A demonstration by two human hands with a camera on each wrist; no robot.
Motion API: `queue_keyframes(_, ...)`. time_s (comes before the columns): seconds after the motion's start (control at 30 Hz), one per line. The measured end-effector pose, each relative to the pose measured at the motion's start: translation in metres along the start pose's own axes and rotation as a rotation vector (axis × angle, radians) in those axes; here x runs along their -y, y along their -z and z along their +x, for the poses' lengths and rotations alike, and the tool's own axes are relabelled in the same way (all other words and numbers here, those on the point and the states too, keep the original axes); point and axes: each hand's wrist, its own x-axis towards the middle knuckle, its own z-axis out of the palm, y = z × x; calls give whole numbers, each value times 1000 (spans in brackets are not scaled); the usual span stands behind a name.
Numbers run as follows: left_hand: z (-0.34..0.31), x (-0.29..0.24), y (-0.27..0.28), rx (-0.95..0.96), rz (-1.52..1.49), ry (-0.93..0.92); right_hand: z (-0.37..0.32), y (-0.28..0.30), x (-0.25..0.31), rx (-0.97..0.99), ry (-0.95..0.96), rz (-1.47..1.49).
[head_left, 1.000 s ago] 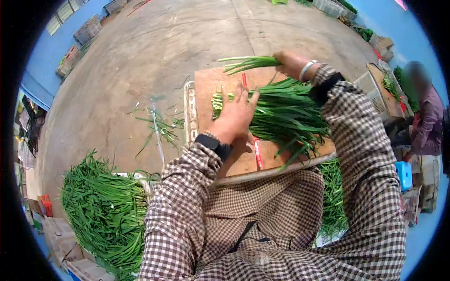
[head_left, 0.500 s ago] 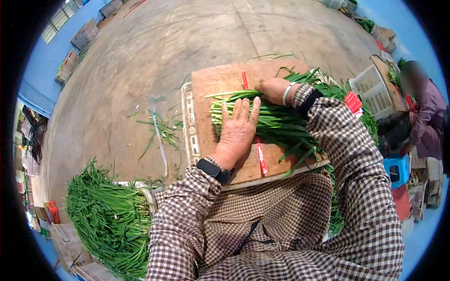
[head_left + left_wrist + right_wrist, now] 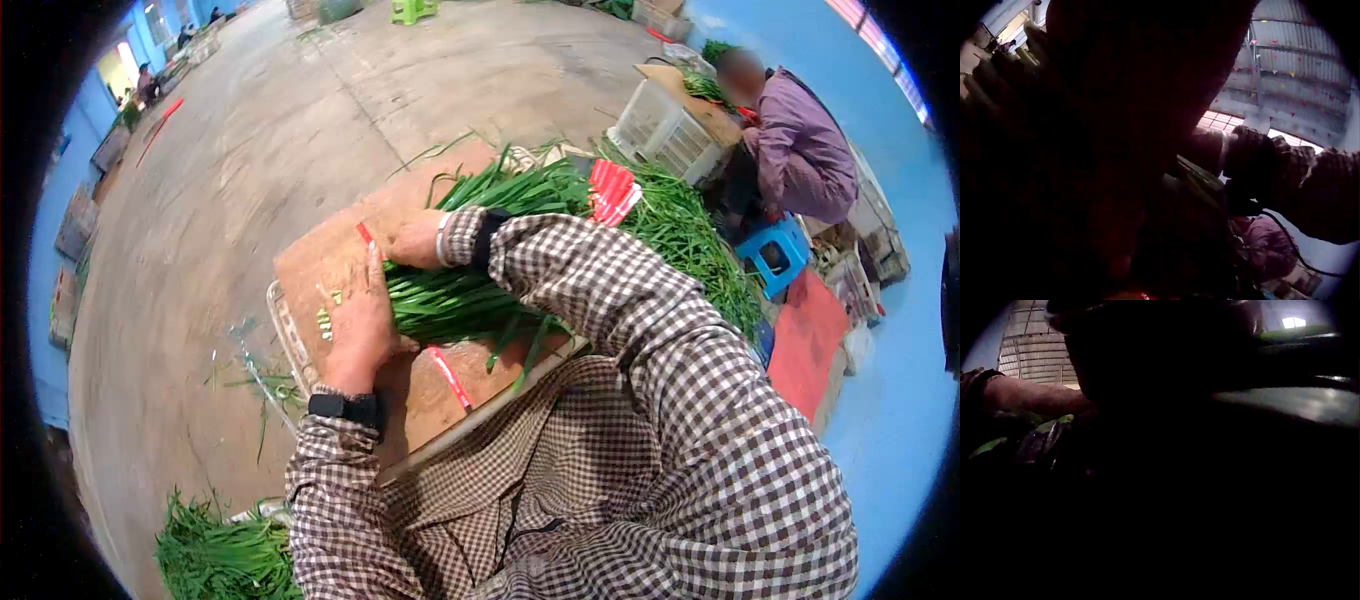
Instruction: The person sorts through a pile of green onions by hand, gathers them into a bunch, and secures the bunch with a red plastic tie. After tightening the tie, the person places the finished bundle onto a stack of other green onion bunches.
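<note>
A thick bundle of long green stalks (image 3: 450,305) lies across a brown board (image 3: 425,400), pale cut ends to the left. My left hand (image 3: 362,325) presses on the bundle near those ends, fingers extended and thumb out to the right. At the far edge of the bundle, my right hand (image 3: 415,240) has its fingers curled around stalks; the fingertips are hidden. A red printed strip (image 3: 450,380) passes beneath the bundle, its other end showing beyond it. Both wrist views are mostly dark; the left one shows a few pale stalks (image 3: 1200,178).
Loose greens (image 3: 690,225) with red strips (image 3: 612,190) on them lie right of the board. Another green heap (image 3: 225,550) is at lower left. A person (image 3: 800,145) crouches at a crate (image 3: 665,130), near a blue stool (image 3: 775,255). Scraps litter the floor.
The head view has swung to the right. My right hand brought a small bunch down onto the bundle's far side, and moved in closer to my left hand, which still presses the bundle.
</note>
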Motion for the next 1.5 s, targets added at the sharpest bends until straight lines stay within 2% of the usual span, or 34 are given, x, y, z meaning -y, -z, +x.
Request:
queue_keyframes(0.03, 3, -1, 0, 151, -42, 61, 1, -5, -2, -50, 34, -41)
queue_keyframes(0.1, -2, 3, -3, 136, 39, 32, 1, -1, 1, 20, 23, 64)
queue_keyframes(0.17, 5, 19, -21, 124, -257, -15, 0, 3, 3, 55, -25, 185)
queue_keyframes(0.23, 0, 10, -6, 164, -64, -7, 27, -34, -12, 93, -56, 54)
queue_keyframes(0.3, -7, 18, -15, 148, 93, -21, 25, 13, 24, 255, -92, -91)
queue_keyframes(0.33, -1, 23, -18, 147, 93, -19, 23, 27, 32, 254, -90, -92)
queue_keyframes(0.4, 3, 30, -24, 333, 104, -27, 16, 42, 48, 317, -29, 103)
queue_keyframes(0.43, 3, 31, -26, 333, 104, -32, 8, 41, 53, 318, -35, 104)
queue_keyframes(0.5, 3, 28, -25, 326, 169, -8, -4, 28, 58, -14, -194, 174)
queue_keyframes(0.6, -2, 6, -1, 240, 84, 61, -2, -20, 48, 64, -274, 335)
queue_keyframes(0.73, 0, 13, -13, 288, 15, 96, -9, -16, 53, 62, -289, 351)
queue_keyframes(0.8, 0, 11, -12, 182, -41, 72, -13, -8, 50, 53, -273, 351)
queue_keyframes(0.93, -12, 10, -4, 107, -21, 25, -11, -7, 53, 96, -282, 284)
queue_keyframes(1.0, -26, 0, 14, -79, 77, -129, -11, -12, 50, 71, -272, 273)
queue_keyframes(1.03, -30, 0, 24, -82, 86, -124, -11, -16, 46, 63, -265, 273)
queue_keyframes(1.1, -51, -2, 63, -207, -113, -253, -17, -13, 47, 41, -284, 279)
queue_keyframes(1.2, -115, 3, 129, -249, -313, -232, -19, -7, 41, 44, -240, 254)
queue_keyframes(1.27, -170, 19, 166, -306, -294, -216, -28, -7, 33, 27, -234, 299)
queue_keyframes(1.3, -212, 23, 176, -357, -263, -180, -31, -11, 33, 39, -212, 359)
queue_keyframes(1.33, -251, 22, 184, -356, -312, -48, -35, -10, 39, 64, -190, 453)
queue_keyframes(1.4, -330, 23, 197, -397, -418, 284, -34, -6, 56, 136, -173, 690)
queue_keyframes(1.5, -464, 29, 174, -618, -630, 749, -41, -23, 56, 250, -230, 1012)
